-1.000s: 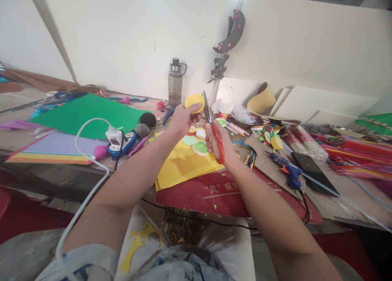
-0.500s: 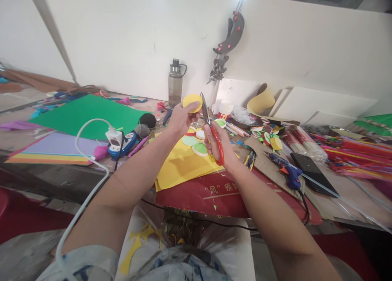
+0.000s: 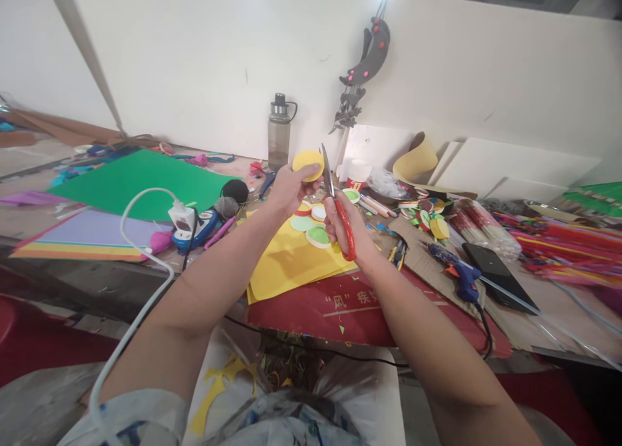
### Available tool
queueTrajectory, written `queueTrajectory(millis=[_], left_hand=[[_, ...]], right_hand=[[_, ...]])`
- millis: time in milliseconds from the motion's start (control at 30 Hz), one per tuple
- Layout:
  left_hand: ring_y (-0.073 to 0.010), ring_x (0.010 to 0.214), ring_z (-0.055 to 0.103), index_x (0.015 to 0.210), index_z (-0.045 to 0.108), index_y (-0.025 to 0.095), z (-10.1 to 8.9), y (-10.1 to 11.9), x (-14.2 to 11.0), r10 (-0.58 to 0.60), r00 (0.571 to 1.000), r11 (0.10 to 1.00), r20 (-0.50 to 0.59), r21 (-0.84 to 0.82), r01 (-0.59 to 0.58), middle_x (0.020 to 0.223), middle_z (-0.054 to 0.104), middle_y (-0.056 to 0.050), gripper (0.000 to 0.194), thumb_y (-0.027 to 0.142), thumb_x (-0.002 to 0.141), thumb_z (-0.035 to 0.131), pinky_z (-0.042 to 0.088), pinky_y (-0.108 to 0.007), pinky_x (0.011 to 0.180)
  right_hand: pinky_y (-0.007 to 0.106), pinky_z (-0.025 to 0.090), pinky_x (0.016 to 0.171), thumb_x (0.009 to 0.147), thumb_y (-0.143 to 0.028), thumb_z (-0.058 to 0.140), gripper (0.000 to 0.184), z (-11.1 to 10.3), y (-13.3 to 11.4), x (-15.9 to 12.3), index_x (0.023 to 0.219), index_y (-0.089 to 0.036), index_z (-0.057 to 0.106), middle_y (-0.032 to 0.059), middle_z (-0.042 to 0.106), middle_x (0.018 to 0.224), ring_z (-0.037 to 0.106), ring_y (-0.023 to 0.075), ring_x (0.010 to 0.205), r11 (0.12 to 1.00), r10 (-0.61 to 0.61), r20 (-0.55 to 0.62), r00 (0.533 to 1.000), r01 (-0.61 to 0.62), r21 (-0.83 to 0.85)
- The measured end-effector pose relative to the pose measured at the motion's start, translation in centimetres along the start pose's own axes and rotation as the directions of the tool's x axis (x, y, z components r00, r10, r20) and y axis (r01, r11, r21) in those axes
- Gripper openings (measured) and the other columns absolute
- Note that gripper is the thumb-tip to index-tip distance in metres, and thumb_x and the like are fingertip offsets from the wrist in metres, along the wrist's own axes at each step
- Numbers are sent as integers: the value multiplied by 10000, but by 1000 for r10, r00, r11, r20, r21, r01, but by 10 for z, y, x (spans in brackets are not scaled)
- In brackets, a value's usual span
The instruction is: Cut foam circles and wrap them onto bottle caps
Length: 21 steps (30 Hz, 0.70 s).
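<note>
My left hand (image 3: 290, 188) pinches a round yellow foam disc (image 3: 308, 164) and holds it up above the table. My right hand (image 3: 346, 229) grips red-handled scissors (image 3: 336, 203), their blades pointing up right beside the disc's right edge. Below both hands lie a yellow foam sheet (image 3: 286, 264) and several cut circles (image 3: 311, 225) in green, white and red.
A green sheet (image 3: 140, 180), a striped paper stack (image 3: 82, 235), a white charger with cable (image 3: 181, 218), a water bottle (image 3: 279, 131), a blue glue gun (image 3: 459, 274), a black phone (image 3: 498, 274), red stick bundles (image 3: 564, 248) and a red banner (image 3: 340, 303) crowd the table.
The disc and the scissors shifted only slightly; both hands stay raised in nearly the same place.
</note>
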State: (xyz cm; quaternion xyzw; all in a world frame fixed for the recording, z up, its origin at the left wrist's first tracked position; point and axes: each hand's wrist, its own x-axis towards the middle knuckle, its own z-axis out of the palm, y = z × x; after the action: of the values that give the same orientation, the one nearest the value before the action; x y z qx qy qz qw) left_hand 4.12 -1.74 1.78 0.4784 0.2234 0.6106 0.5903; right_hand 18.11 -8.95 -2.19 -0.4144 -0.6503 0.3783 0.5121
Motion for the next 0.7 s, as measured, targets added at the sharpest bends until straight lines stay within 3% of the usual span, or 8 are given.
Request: queueTrajectory(millis=[333,700], left_hand=[[-52,483,534,745,667,101,1,-1,-1,4,1000,1000,22,-2,-4,611,632,-7,167,213,708,786,339,-171,438],[-46,489,530,762,660,116,0,-1,-1,-10,1000,1000,8,-10,10,618,625,8,219,227,690,835,349,-165,442]], right_hand=[[218,360,448,912,-712,635,466,1,-6,-4,950,-273,482,-65,422,691,420,98,524,999,17,0,1000,-17,32],[208,338,417,883,-724,659,493,3,-11,-5,911,-271,467,-75,413,658,407,89,500,995,60,-11,998,-59,80]])
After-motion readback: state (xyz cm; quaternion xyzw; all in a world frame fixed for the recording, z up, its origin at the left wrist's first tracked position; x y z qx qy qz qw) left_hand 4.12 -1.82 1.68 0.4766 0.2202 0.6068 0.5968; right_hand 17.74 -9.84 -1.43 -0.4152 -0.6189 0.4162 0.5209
